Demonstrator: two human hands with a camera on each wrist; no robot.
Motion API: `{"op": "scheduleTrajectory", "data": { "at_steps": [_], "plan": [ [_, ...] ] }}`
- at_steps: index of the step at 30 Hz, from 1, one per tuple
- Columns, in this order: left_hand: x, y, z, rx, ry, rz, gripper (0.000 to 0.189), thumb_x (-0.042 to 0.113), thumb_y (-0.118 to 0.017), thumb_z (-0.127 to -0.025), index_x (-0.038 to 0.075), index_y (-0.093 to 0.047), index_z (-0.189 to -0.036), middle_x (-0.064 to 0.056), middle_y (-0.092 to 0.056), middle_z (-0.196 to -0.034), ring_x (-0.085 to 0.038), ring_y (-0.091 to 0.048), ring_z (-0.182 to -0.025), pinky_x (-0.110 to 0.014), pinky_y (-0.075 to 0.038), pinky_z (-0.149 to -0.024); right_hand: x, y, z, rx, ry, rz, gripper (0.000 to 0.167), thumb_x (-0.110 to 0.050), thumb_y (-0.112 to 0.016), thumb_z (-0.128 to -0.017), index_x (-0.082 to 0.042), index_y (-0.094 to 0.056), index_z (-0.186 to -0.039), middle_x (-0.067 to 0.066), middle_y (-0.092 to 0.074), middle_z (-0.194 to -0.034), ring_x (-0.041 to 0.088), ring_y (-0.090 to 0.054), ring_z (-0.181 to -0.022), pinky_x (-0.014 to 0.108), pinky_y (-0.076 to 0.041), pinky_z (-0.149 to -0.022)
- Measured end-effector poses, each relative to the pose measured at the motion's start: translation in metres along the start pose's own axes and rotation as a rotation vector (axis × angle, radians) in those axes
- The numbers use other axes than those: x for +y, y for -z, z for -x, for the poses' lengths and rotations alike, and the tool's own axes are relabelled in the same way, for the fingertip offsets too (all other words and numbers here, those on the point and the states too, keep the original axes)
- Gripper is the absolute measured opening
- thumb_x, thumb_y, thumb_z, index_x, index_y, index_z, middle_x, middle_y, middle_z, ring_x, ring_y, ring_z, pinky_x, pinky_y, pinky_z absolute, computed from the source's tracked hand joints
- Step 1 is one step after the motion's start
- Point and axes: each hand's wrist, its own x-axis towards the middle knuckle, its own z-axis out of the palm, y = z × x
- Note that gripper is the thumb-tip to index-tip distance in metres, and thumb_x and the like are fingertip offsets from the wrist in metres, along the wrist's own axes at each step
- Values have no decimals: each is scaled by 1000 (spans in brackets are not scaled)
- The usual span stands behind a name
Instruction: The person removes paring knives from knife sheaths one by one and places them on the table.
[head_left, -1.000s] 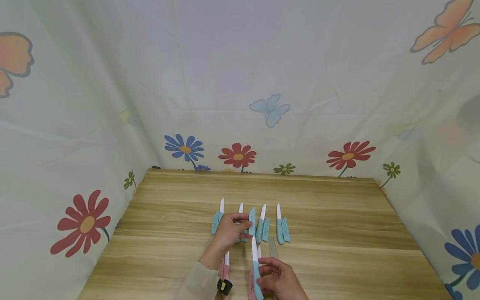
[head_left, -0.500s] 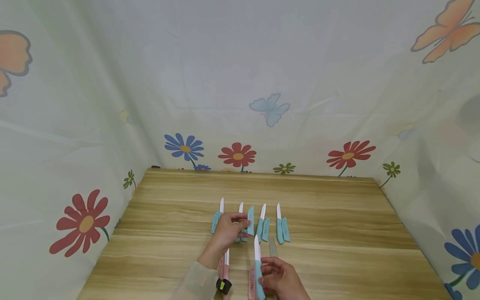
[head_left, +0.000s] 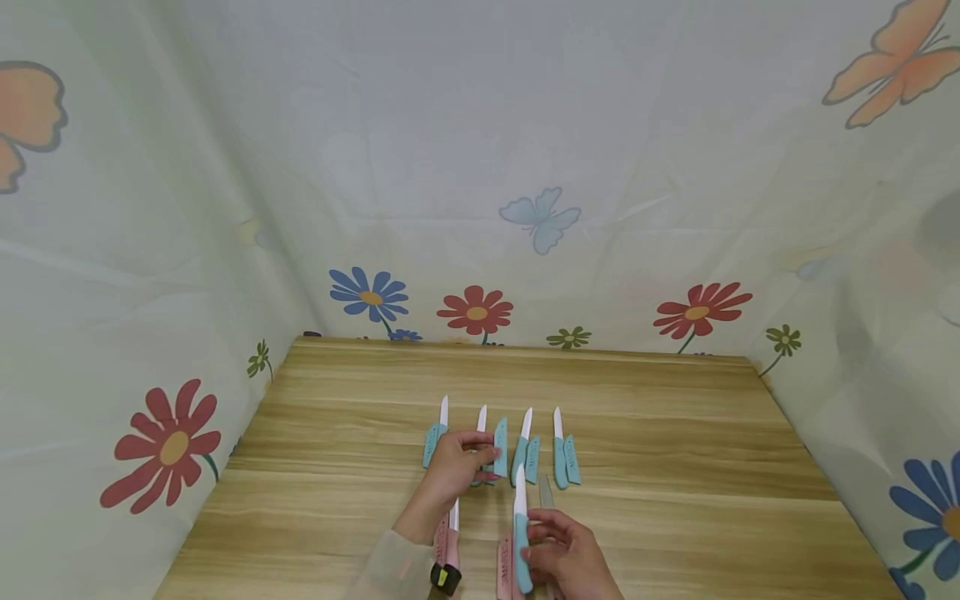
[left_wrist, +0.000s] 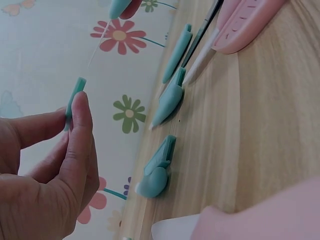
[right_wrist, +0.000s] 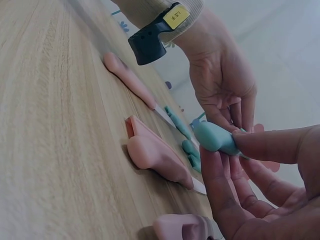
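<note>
My left hand (head_left: 453,465) pinches a teal blade cover (head_left: 500,446) between thumb and fingers, upright above the table. In my right hand (head_left: 570,554) is a paring knife (head_left: 521,550) with a teal handle, held by thumb and fingertips. Its white blade points away from me, and its tip is close below the cover but apart from it. The left wrist view shows a gap between the blade tip and the cover (left_wrist: 75,100). From the right wrist, the teal handle (right_wrist: 215,137) hides most of the blade.
Beyond my hands lies a row of several teal knives (head_left: 558,454), each beside a teal cover (head_left: 572,458); my left hand partly hides one. Nearer are a pink knife (head_left: 452,542), a pink cover (head_left: 505,562) and a grey blade (head_left: 546,492). Patterned cloth (head_left: 480,167) encloses the wooden table.
My right hand has shifted the knife slightly right and away from me, its blade tilting a little leftward. My left hand with the cover has stayed almost in place.
</note>
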Motion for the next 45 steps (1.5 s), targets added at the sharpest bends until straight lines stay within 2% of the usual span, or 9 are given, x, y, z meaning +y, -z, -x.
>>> {"op": "scheduleTrajectory", "data": {
  "at_steps": [9, 16, 23, 30, 35, 39, 45],
  "plan": [
    [2, -1, 3, -19, 3, 3, 27, 2, -72, -94, -9, -69, -118, -10, -66, -98, -16, -69, -81, -45, -66, -80, -2, 5, -5, 58, 20, 30, 60, 4, -72, -88, 7, -51, -144, 11, -63, -114, 17, -67, -90, 36, -62, -77],
    [2, -10, 4, -57, -21, -8, 26, 3, -72, -94, -9, -69, -117, -12, -66, -99, -24, -69, -88, -38, -66, -74, -13, 10, -8, 214, 86, 100, 57, 1, -73, -89, 2, -56, -143, 14, -67, -118, 17, -69, -93, 29, -60, -75],
    [5, -24, 2, -85, -38, -15, 31, 2, -71, -94, -13, -66, -121, -11, -68, -97, -20, -70, -82, -39, -66, -72, -26, 24, -13, 343, 131, 96, 50, 4, -71, -89, 1, -62, -138, 17, -68, -120, 19, -69, -89, 29, -62, -72],
    [7, -38, -4, -88, -31, -61, 23, 2, -71, -94, -6, -69, -115, -10, -72, -89, -17, -71, -75, -38, -66, -68, -37, 41, -21, 382, 160, 108, 51, 5, -70, -91, 0, -61, -141, 20, -68, -123, 18, -71, -91, 29, -64, -75],
    [9, -50, -6, -97, -21, -104, 20, 3, -73, -94, -4, -69, -111, -17, -76, -91, -16, -70, -69, -44, -66, -68, -42, 52, -26, 408, 149, 136, 51, 5, -69, -92, -3, -61, -142, 20, -69, -128, 16, -72, -94, 26, -63, -77],
    [10, -59, -8, -93, -28, -157, 18, 4, -75, -93, -4, -69, -108, -20, -77, -92, -22, -73, -69, -45, -66, -66, -43, 59, -29, 425, 151, 141, 51, 4, -71, -92, -3, -61, -141, 22, -69, -129, 14, -72, -93, 25, -63, -77],
    [11, -74, -17, -75, -39, -227, 15, 5, -75, -92, -1, -70, -104, -17, -77, -84, -21, -74, -64, -38, -64, -59, -45, 68, -35, 438, 143, 114, 49, 4, -69, -92, -4, -62, -141, 19, -70, -127, 10, -71, -91, 24, -63, -79]
  ]
}}
